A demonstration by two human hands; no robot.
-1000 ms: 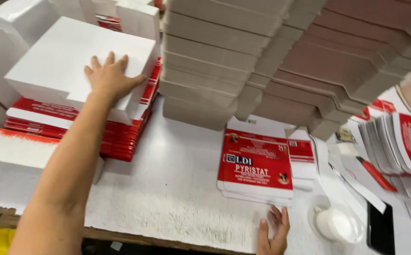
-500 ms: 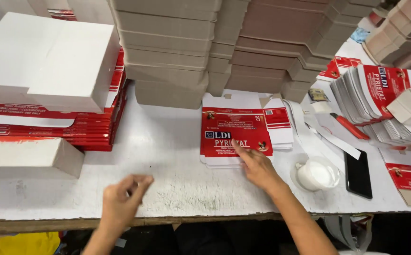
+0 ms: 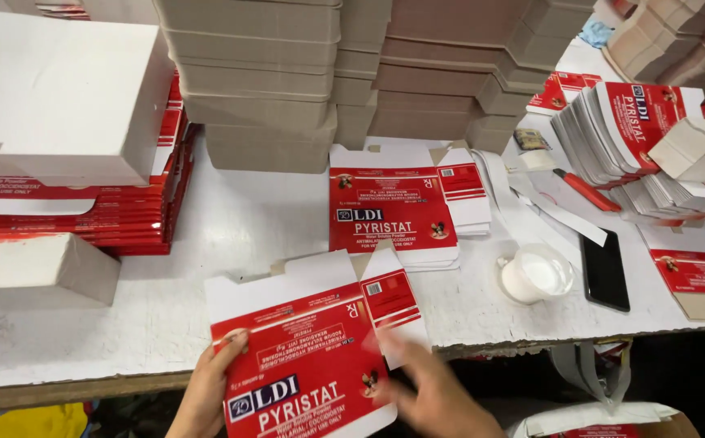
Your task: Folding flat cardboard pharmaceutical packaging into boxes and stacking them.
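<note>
Head view, looking down on a white counter (image 3: 231, 227). A flat, unfolded red-and-white carton blank (image 3: 308, 357) lies over the counter's near edge, white flaps toward the back and a red printed panel with white lettering toward the viewer; a small side flap carries a barcode patch. The left hand (image 3: 206, 389) holds the blank's left edge, its fingers (image 3: 235, 339) closed on the card with the thumb on top. The right hand (image 3: 437, 397) rests on the lower right corner, blurred, so the set of its fingers cannot be told. Just behind sits a low stack of identical blanks (image 3: 397, 215). Against the back stand tall piles of grey-brown folded cartons (image 3: 263, 81). At left, white assembled boxes (image 3: 60, 89) rest on a red stack of flats (image 3: 125, 219). At right, a fanned pile of printed blanks (image 3: 620, 130), a round white tub (image 3: 535, 276), a black phone (image 3: 605, 272) and a red-handled cutter (image 3: 587, 191) lie well apart from the hands.
</note>
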